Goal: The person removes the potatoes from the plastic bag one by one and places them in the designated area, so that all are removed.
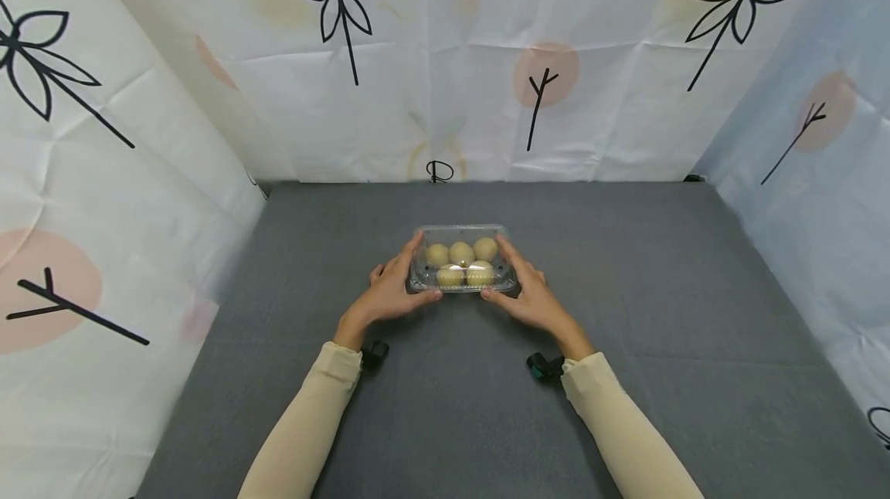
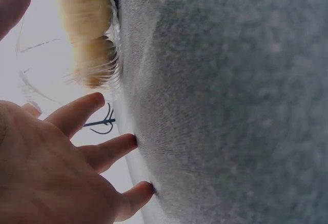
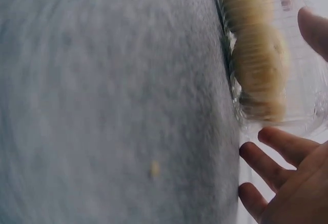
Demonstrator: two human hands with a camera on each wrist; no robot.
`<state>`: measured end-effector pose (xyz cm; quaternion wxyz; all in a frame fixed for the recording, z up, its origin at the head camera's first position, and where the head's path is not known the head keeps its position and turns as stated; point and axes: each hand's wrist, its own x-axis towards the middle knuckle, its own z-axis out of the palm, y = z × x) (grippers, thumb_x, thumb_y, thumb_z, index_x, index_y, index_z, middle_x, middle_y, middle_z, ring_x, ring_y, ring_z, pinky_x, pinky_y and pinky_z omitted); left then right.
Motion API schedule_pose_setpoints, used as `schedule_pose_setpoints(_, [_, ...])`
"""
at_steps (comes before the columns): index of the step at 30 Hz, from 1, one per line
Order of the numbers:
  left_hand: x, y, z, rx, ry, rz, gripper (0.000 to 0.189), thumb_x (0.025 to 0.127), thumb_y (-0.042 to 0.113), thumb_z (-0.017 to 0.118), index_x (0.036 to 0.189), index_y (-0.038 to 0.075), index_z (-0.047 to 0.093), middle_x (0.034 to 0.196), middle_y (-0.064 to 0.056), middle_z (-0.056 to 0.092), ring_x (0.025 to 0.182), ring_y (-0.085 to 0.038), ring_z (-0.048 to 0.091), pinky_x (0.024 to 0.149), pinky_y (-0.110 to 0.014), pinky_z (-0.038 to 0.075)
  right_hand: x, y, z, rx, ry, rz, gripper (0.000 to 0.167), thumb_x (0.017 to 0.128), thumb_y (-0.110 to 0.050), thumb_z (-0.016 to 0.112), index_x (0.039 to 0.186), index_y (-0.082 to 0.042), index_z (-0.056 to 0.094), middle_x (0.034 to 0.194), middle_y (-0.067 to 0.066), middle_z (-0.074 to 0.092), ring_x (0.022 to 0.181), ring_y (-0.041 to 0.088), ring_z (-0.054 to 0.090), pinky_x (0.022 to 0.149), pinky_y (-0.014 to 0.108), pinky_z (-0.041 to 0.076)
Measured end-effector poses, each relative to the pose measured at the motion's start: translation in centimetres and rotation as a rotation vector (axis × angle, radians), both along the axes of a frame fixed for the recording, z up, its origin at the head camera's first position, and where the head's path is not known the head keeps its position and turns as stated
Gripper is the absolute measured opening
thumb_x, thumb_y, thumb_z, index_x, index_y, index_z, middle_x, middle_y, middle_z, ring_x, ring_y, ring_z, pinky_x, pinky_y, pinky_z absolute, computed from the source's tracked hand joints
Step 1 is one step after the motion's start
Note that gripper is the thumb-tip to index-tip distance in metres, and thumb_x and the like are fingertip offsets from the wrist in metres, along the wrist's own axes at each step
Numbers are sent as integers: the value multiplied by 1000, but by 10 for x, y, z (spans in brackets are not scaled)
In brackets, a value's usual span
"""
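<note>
Found grey table [image 1: 452, 422] with clear plastic container [image 1: 462, 233] resting centrally on far half. Judged light, slick, thin-walled, easily crushed; best held low at short ends. Noted left hand [image 1: 391, 290] and right hand [image 1: 531, 298] there with fingers [image 2: 114, 149] spread wide, firm grip undiscernible. Counted five pale round pieces [image 1: 462, 253], possibly missed a hidden sixth; lost container parts to wrist-view cropping. Glimpsed yellowish speck [image 3: 155, 169], too blurred to name.

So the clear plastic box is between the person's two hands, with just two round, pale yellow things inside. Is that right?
The count is wrong: the head view shows five round, pale yellow things, three behind and two in front. The rest holds: they are inside the clear plastic box, between the left hand and right hand.
</note>
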<state>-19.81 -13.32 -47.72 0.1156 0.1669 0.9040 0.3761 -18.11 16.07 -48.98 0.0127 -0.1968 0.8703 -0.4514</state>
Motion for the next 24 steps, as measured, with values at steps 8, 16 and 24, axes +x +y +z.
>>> schedule_pose_setpoints(8, [0, 1, -4, 27, 10, 12, 104, 91, 46, 74, 164, 40, 0, 171, -3, 21, 156, -36, 23, 117, -71, -1, 1, -1, 0, -31, 8, -20, 92, 90, -24, 77, 164, -20, 22, 161, 19, 40, 148, 41, 37, 114, 70, 16])
schedule_pose_setpoints(16, [1, 0, -6, 36, 21, 9, 102, 93, 42, 73, 165, 38, 1, 173, -1, 16, 157, -36, 22, 118, -71, -1, 1, 1, -3, -52, 23, -12, 89, 91, -21, 76, 163, -19, 25, 160, 20, 42, 146, 42, 40, 112, 71, 17])
schedule_pose_setpoints(24, [2, -1, -5, 58, 31, 1, 100, 94, 40, 73, 165, 38, 2, 169, -3, 27, 155, -36, 25, 117, -71, 0, 0, 3, -2, -58, -11, 3, 83, 95, -19, 72, 164, -21, 25, 161, 17, 41, 146, 41, 40, 113, 66, 17])
